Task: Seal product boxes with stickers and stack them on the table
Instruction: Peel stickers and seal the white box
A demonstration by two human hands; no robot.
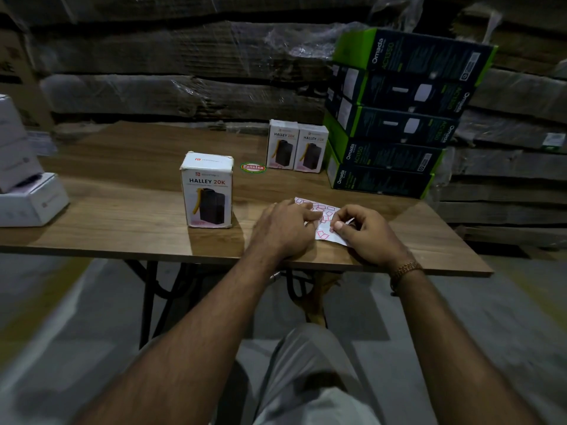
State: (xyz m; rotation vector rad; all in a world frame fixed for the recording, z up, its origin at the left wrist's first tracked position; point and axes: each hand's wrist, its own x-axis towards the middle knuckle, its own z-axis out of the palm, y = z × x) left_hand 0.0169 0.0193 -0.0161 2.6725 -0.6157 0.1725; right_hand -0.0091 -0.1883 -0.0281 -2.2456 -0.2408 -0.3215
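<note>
A white sticker sheet (322,214) with red-outlined stickers lies on the wooden table (129,210) near its front edge. My left hand (283,228) presses its fingers on the sheet's left side. My right hand (365,231) pinches at a sticker on the sheet with thumb and forefinger. A white "HALLEY 20K" product box (207,190) stands upright to the left of my hands. Two more of the same boxes (296,145) stand side by side farther back.
A tall stack of dark green-edged "Omada" boxes (395,118) fills the table's back right. White boxes (27,191) sit at the left edge. A round red-green label (253,167) lies on the tabletop. Wrapped cartons form the wall behind.
</note>
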